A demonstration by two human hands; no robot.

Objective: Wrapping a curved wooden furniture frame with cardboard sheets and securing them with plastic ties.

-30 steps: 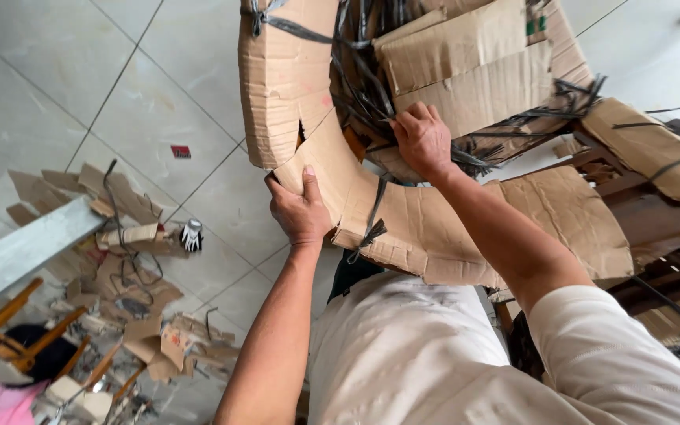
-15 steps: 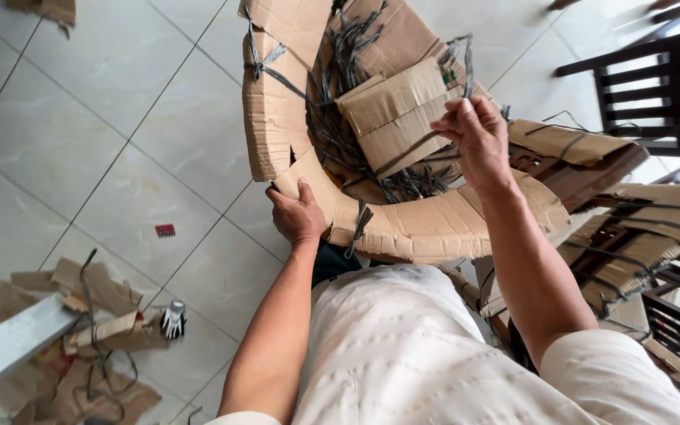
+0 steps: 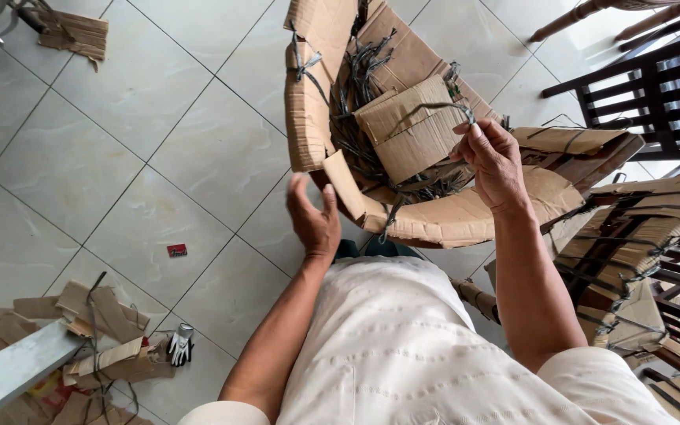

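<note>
In front of me stands a chair wrapped in brown cardboard (image 3: 446, 224), its seat filled with grey plastic straps (image 3: 360, 86) and a folded cardboard piece (image 3: 411, 130). My right hand (image 3: 493, 161) is raised over the seat and pinches one grey strap that loops across the folded piece. My left hand (image 3: 312, 216) hovers just left of the wrapped front edge, fingers apart, holding nothing and slightly blurred.
Torn cardboard and straps lie in a pile (image 3: 100, 338) at the lower left beside a grey beam (image 3: 9, 370) and a glove (image 3: 180, 346). A small red object (image 3: 176, 250) sits on the white tiled floor. Dark wooden chairs (image 3: 655, 86) and more wrapped ones (image 3: 639, 260) crowd the right.
My left hand let go of the cardboard edge and drew back, open. My right hand rose from the seat, pulling a grey strap up. The view shifted down and right.
</note>
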